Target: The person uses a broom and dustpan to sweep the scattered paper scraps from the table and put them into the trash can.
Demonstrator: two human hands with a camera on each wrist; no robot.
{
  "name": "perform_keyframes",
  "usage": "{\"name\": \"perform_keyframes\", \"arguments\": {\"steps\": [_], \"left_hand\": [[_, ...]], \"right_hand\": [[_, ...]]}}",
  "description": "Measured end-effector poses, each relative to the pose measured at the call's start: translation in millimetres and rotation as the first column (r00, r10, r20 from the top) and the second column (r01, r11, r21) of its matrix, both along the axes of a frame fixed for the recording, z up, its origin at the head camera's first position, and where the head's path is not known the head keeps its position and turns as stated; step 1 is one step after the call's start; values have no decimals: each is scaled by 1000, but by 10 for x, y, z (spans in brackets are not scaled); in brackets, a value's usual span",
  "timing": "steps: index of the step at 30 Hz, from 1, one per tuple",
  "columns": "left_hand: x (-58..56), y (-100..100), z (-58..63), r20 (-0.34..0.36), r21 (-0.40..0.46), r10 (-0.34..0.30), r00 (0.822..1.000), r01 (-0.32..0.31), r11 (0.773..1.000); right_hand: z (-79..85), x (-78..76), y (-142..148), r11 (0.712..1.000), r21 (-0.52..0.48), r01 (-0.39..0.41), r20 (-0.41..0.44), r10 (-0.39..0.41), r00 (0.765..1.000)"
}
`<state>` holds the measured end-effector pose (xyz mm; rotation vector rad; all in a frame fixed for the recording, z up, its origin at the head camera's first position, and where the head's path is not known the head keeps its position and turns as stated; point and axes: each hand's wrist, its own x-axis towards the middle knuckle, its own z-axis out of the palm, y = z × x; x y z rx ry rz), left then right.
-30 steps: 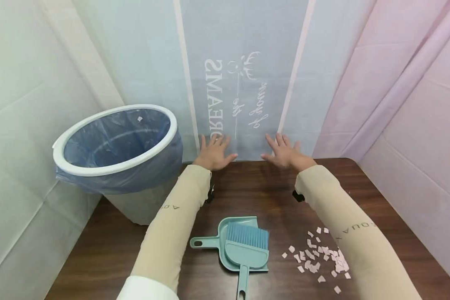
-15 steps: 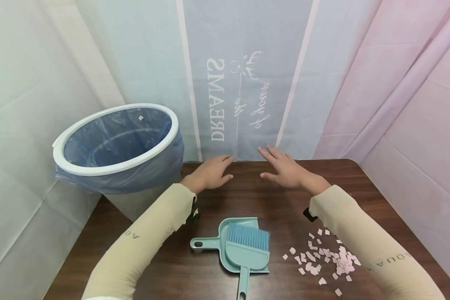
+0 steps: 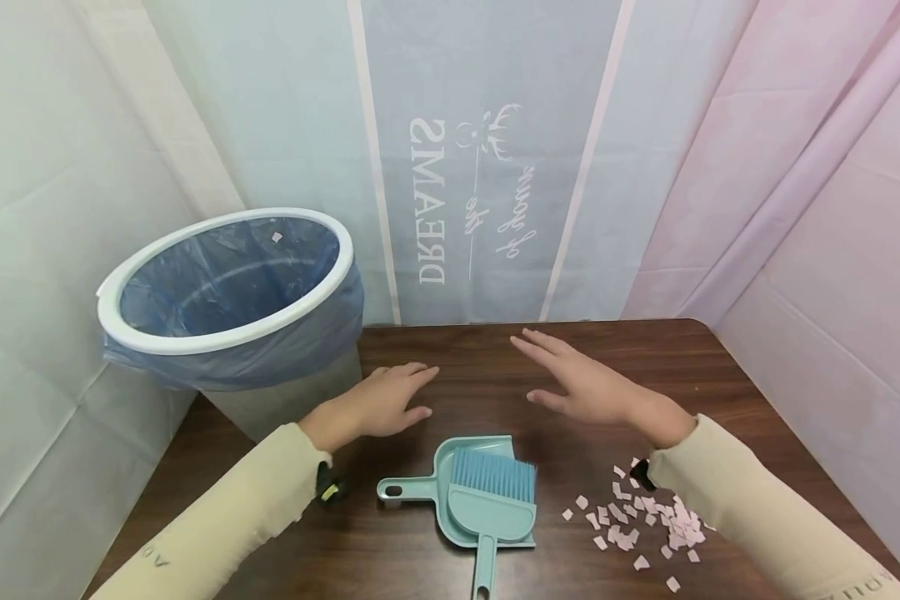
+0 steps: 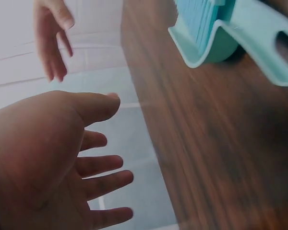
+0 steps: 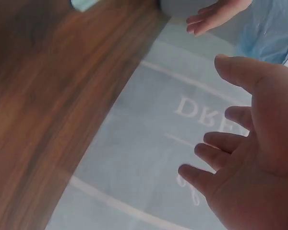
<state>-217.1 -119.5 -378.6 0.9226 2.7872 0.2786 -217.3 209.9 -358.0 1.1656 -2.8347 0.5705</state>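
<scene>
My left hand hangs over the table just beyond the dustpan's handle, fingers extended and holding nothing. My right hand hovers further right, its fingers spread and the palm bare in the right wrist view. Between and nearer than both hands lies a teal dustpan, its handle pointing left. A matching hand brush rests on the dustpan, blue bristles away from me and handle toward me. Below my right wrist, a scatter of small pale pink paper scraps lies on the wood, partly hidden by the sleeve.
A bin with a white rim and blue liner stands at the left on the dark wooden table. One paper scrap clings inside the liner. Fabric curtains enclose the table's back and sides.
Both hands have drawn back toward me from the table's far edge and moved further apart. The dustpan, brush, scraps and bin stay where they were.
</scene>
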Motion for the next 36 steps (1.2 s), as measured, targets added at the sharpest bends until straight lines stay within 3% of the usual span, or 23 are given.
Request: {"name": "perform_keyframes", "arguments": {"steps": [9,16,26,33,36], "left_hand": [[365,-453,-46,91,52,-14,996,9,999],[560,-602,-47,151,124,-22,988,3,992],[763,-517,-164,185,209,-41,982,2,978],[841,-362,-343,199,254,-68,978,16,967],[863,-311,-408,218,260,-83,972,24,965]], "right_hand": [[-130,440,-73,995,53,-90,-73,94,993],[-242,746,-189,979,106,-174,-61,181,982],[-509,1169,-400,923,176,-341,-177,370,912],[-652,1334,-503,907,152,-394,-101,410,906],[-709,1345,-542,892,192,-409,-140,438,888]]}}
